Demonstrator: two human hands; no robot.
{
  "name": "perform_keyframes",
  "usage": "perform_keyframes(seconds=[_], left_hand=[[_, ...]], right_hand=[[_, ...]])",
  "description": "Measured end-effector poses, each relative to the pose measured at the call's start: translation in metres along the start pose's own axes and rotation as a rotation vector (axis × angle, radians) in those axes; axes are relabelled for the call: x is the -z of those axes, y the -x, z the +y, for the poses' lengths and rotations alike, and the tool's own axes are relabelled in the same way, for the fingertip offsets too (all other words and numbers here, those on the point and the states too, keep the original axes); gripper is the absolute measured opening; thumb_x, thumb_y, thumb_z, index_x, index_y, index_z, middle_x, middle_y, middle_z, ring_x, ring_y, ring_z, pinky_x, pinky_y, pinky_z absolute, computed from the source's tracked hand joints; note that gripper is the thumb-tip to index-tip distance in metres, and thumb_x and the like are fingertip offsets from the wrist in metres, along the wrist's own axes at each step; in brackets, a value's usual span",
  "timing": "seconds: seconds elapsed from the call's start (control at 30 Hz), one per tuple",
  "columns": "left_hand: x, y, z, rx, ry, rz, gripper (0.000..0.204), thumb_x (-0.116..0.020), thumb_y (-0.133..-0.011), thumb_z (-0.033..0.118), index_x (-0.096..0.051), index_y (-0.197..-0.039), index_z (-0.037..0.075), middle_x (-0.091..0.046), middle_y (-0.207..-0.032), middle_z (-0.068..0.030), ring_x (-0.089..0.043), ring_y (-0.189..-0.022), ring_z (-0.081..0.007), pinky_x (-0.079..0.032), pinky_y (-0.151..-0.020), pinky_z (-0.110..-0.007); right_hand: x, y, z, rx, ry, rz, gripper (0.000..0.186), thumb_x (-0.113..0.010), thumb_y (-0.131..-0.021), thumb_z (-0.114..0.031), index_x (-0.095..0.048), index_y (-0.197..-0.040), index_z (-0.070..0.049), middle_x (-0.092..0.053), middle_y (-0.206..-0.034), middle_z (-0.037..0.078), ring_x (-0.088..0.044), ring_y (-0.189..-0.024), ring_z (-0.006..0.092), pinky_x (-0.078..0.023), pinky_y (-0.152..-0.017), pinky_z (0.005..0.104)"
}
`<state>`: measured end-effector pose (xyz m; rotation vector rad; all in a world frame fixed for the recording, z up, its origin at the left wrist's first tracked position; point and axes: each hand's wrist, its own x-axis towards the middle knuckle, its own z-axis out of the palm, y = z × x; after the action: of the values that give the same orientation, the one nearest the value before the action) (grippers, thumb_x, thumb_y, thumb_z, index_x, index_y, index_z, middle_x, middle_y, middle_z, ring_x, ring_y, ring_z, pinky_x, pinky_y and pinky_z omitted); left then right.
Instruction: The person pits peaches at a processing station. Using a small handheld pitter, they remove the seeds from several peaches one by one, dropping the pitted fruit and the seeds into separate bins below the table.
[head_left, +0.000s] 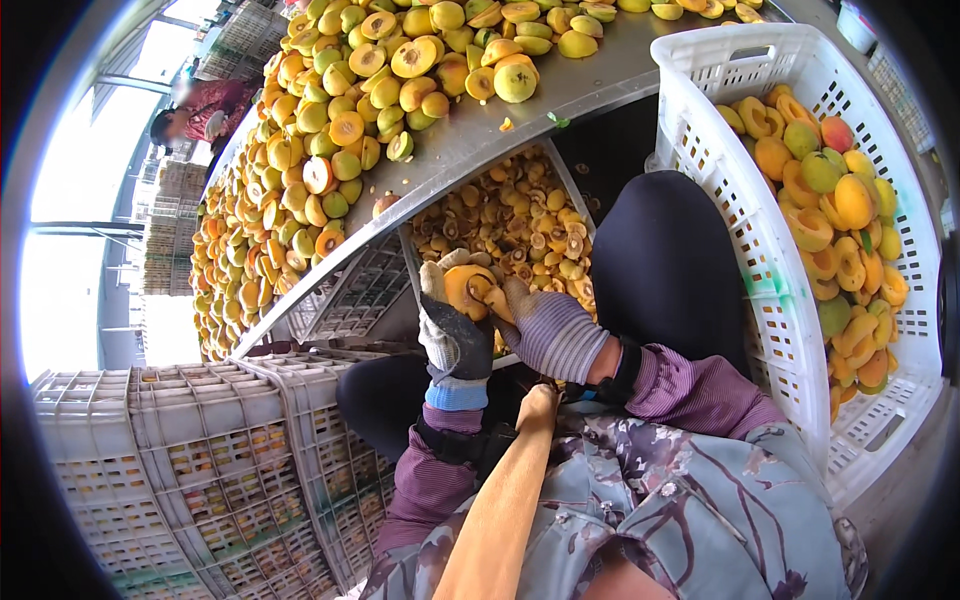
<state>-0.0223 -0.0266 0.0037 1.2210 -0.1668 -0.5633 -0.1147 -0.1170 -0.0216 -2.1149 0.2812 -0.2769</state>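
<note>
Above my lap, my left hand (452, 325), in a grey-and-white work glove with a blue cuff, is closed round a yellow-orange peach (466, 290). My right hand (555, 330), in a purple-and-white striped glove, meets the fruit from the right with its fingers pinched together at the cut side. An orange piece shows between those fingertips and the peach; whether a tool is in the grip is hidden. Just beyond both hands, under the table edge, lies a heap of peach pits and scraps (515, 220).
A metal table (440, 165) bears a large pile of halved peaches (345, 130). At my right stands a white plastic crate (745, 270) with peach halves. Stacked crates (200, 450) stand at left. A long tan shape (505, 500) crosses my lap. Another person (210, 110) is at far left.
</note>
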Motion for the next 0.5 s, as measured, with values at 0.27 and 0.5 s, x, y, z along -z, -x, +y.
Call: perform_keyframes(seconds=[0.27,0.5], left_hand=[[-0.008,0.005,0.003,-0.178,-0.120,-0.034,0.048,-0.037,-0.100,0.043,-0.055,-0.106,-0.001,-0.062,-0.097,-0.0134,-0.059,-0.088,-0.0209,-0.048,-0.082,-0.034],[-0.009,0.006,0.007,-0.136,-0.170,-0.060,0.055,-0.037,-0.097,0.053,-0.049,-0.118,0.003,-0.059,-0.112,-0.0159,-0.059,-0.098,-0.0256,-0.048,-0.089,-0.037]], right_hand=[[-0.012,-0.001,0.004,-0.085,-0.131,-0.097,0.034,-0.059,-0.087,-0.021,-0.045,-0.107,0.003,-0.062,-0.079,0.025,-0.063,-0.073,0.0403,-0.051,-0.063,0.0457],[-0.006,-0.005,0.004,-0.043,-0.595,-0.108,0.033,-0.059,-0.087,-0.024,-0.052,-0.106,0.002,-0.062,-0.089,0.026,-0.062,-0.084,0.0420,-0.051,-0.073,0.0453]])
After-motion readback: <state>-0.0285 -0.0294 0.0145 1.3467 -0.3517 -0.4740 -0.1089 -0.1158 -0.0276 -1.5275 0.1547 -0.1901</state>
